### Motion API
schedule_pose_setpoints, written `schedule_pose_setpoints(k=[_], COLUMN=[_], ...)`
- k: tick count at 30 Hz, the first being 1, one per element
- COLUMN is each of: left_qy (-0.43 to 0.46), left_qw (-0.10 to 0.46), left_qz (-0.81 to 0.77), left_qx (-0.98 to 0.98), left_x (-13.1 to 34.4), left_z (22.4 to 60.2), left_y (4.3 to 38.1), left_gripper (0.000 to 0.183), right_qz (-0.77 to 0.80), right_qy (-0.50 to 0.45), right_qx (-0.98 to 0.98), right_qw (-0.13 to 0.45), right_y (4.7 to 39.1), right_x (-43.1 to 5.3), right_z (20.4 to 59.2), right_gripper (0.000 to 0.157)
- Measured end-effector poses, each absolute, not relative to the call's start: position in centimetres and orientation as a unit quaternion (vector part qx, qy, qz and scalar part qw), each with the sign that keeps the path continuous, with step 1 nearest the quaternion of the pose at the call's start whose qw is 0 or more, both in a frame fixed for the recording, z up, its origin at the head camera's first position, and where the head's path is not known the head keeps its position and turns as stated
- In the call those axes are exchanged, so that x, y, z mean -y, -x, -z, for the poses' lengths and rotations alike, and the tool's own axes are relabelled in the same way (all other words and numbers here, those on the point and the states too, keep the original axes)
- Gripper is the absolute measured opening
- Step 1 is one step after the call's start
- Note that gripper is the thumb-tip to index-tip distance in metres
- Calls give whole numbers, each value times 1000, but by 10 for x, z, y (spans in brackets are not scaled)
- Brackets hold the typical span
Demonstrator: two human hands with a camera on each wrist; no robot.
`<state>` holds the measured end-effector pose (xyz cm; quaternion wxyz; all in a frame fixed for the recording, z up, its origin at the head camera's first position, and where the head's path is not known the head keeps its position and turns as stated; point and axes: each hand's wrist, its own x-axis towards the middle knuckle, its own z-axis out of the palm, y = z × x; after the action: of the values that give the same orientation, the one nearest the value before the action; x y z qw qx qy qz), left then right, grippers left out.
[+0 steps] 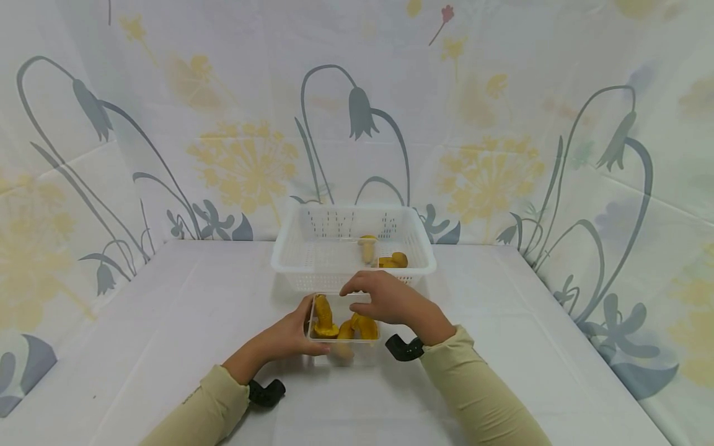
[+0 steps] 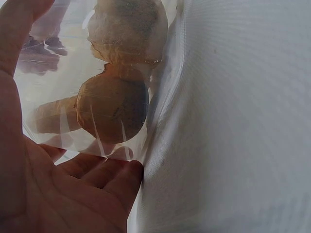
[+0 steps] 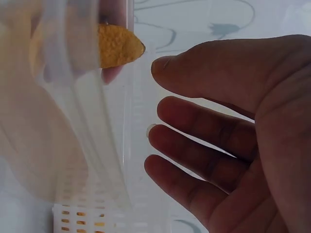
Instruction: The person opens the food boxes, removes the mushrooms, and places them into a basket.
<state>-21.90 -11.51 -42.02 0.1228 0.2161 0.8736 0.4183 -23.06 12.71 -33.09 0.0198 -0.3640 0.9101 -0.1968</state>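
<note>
The left hand (image 1: 292, 334) grips the left end of a clear box (image 1: 357, 341), thumb on the near side and fingers around the end, seemingly to steady its light walls; the right hand (image 1: 387, 300) is above the box's right part, fingers parted and loosely curved, holding nothing, perhaps left free for handling pieces. Inside the box, yellow mushrooms (image 1: 323, 311) lie close together, one with its stem pointing away from the person. Just behind is a white basket (image 1: 312, 270), probably set there for easy reach, with more mushrooms (image 1: 367, 249) toward its right side. Both sit on a white-covered table (image 1: 223, 279) before a flower-patterned cloth (image 1: 251, 68).
</note>
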Motion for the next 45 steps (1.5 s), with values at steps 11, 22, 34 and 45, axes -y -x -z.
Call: schedule_pose_setpoints(k=[11, 22, 34, 45], left_qy=[-217, -219, -222, -219], left_qw=[123, 121, 116, 114], left_qz=[-414, -413, -416, -418], left_qx=[-875, -875, -874, -874], left_x=[115, 115, 116, 115], left_z=[420, 419, 420, 419], left_y=[219, 218, 219, 217], left_gripper=[109, 108, 108, 109], right_qz=[161, 114, 59, 37], right_qy=[372, 362, 354, 359], right_qx=[-913, -923, -931, -930], right_qw=[38, 67, 68, 64], right_y=[228, 226, 224, 220], right_x=[-121, -116, -110, -109], right_z=[339, 342, 346, 346], right_gripper=[23, 27, 24, 20])
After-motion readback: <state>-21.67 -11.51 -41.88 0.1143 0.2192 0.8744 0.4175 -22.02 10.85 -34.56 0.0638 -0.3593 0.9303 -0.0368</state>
